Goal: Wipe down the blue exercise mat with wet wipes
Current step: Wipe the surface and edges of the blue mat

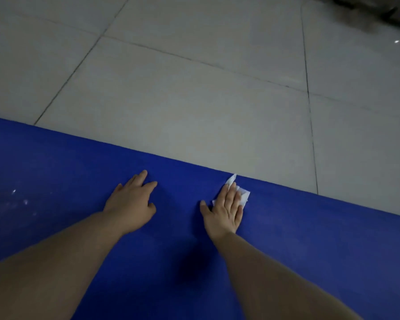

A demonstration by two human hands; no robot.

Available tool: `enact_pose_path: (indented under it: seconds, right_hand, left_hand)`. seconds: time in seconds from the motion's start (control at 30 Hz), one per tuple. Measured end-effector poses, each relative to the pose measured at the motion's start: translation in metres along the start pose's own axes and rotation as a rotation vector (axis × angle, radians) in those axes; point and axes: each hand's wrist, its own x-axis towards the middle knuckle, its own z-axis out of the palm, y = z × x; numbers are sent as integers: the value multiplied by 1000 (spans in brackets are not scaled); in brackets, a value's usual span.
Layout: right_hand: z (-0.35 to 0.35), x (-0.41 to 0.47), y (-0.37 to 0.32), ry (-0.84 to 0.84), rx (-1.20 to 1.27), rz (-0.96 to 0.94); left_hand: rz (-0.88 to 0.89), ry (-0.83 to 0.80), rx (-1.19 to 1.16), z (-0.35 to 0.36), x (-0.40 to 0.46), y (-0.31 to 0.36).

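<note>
The blue exercise mat lies flat on the floor and fills the lower half of the view. My right hand presses a white wet wipe flat on the mat with straight fingers, close to the mat's far edge. Most of the wipe is hidden under the fingers; a corner sticks out toward the edge. My left hand rests palm down on the mat to the left, fingers spread, holding nothing.
Grey floor tiles with dark grout lines stretch beyond the mat's far edge. Small white specks dot the mat at far left. A dark blurred object sits at the top right corner.
</note>
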Motion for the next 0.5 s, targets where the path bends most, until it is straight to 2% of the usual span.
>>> enact_pose_path:
  seconds: [0.07,0.23,0.37,0.43,0.5]
  right_hand:
    - [-1,0,0,23,-12,-2]
    - [13,-2,6,183,-34,-45]
    - [19,-4,7,377,-47,-48]
    - [17,-4,-5,452,43,-11]
    - [18,0,-32,458,177,-166]
  left_hand:
    - [-15,106,-69,0,-6,8]
    - [-21,440,-479,51,-18,6]
    - [22,547,-522,79,-10,-5]
    - [45,596,-522,82,-9,-6]
    - [83,625,-503,80,-9,-6]
